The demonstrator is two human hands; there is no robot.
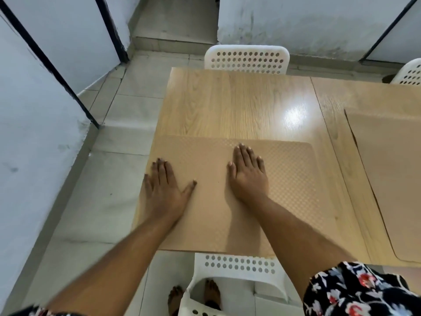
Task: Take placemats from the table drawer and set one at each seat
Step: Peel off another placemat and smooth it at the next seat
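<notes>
A tan textured placemat [289, 179] lies flat at the near left end of the light wooden table [227, 103], in front of the near white chair [239, 267]. My left hand [165, 190] rests palm down on the mat's left part, fingers spread. My right hand [248, 174] presses flat on its middle. Neither hand grips anything. A second tan placemat [391, 179] lies on the table at the right, cut off by the frame edge. No drawer shows in this view.
A white perforated chair [247, 59] stands at the table's far side, and another [407, 74] at the far right. Grey tiled floor [102, 201] runs along the table's left, bounded by pale walls with black frames. My bare feet show under the near chair.
</notes>
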